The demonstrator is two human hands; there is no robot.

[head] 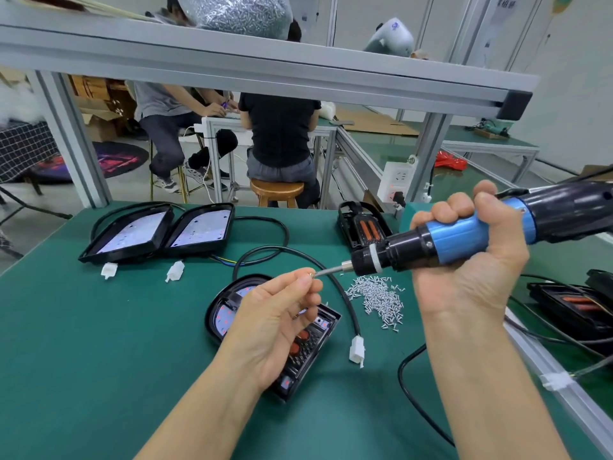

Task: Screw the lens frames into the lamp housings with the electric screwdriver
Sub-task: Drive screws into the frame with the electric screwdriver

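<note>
My right hand [471, 260] grips the blue and black electric screwdriver [464, 234], held nearly level above the mat with its bit pointing left. My left hand [278, 313] pinches a small silver screw [311, 274] at the bit's tip. Under my left hand lies a black lamp housing [318, 340] with a lens frame in it, orange reflectors showing, partly hidden by my palm. A pile of silver screws [378, 298] lies on the green mat to its right.
Two more lamp housings [159, 234] lie at the back left with cables and white connectors [175, 270]. A lens frame [363, 227] stands at the back, more parts [570, 307] at the right. Black cables [345, 303] cross the mat. People sit beyond the bench.
</note>
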